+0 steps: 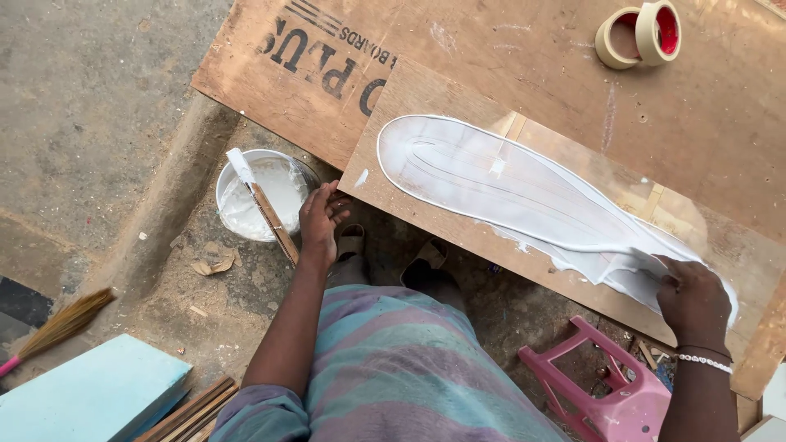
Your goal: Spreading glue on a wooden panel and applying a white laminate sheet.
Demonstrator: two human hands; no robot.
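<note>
A small plywood board (426, 106) lies on a larger plywood sheet (524, 49) and is smeared with a long streak of white glue (508, 184). My right hand (692, 299) rests in the glue at the board's right end, closed on what looks like a small flat spreader. My left hand (321, 223) grips the board's near left edge, next to a bucket of white glue (258, 196) on the ground. A wooden stick with a white tip (264, 209) lies across the bucket.
Two rolls of masking tape (639, 34) sit at the far right of the big sheet. A pink plastic stool (610, 393) stands by my right leg. A broom (61, 327), a light blue panel (86, 393) and wood strips (192, 409) lie at the lower left.
</note>
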